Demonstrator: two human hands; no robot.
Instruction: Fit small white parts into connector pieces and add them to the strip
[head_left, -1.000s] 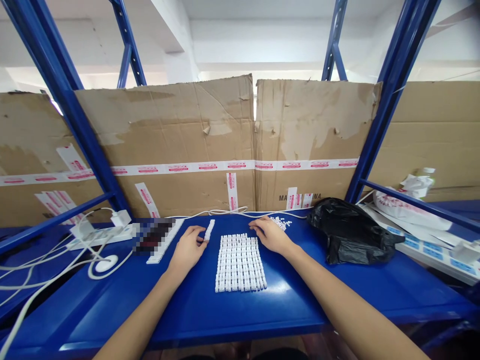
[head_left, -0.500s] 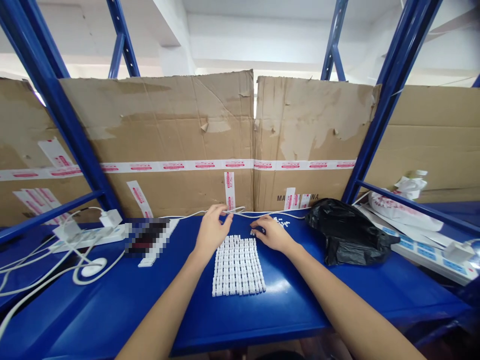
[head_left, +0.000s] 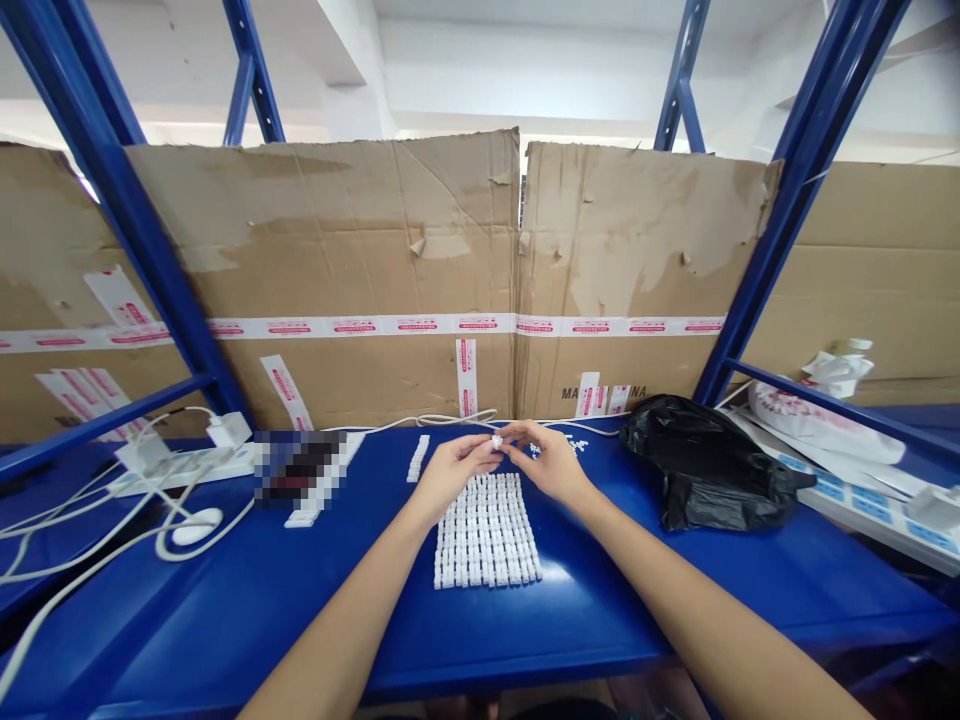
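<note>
Above the far edge of a block of small white plastic pieces (head_left: 487,535), my two hands meet. My left hand (head_left: 454,475) is closed, pinching a small white plastic piece (head_left: 496,442) at its fingertips. From the other side my right hand (head_left: 553,462) is closed too, its thumb and fingertips on the same piece. The block lies in tight rows on the blue table. A short row of white pieces (head_left: 418,458) lies left of my left hand. Behind my right hand are loose white pieces (head_left: 576,444), partly hidden by it.
A black plastic bag (head_left: 712,465) rests at the right, beside a white power strip (head_left: 847,495). On the left are another power strip (head_left: 187,468) with plugs and tangled white cables, and a pixelated dark object (head_left: 300,470). Cardboard sheets (head_left: 337,250) stand behind the blue table (head_left: 600,620).
My hands have come together over the block's far edge, the left moving right. The small white piece is now between their fingertips. The short row at left has come into view.
</note>
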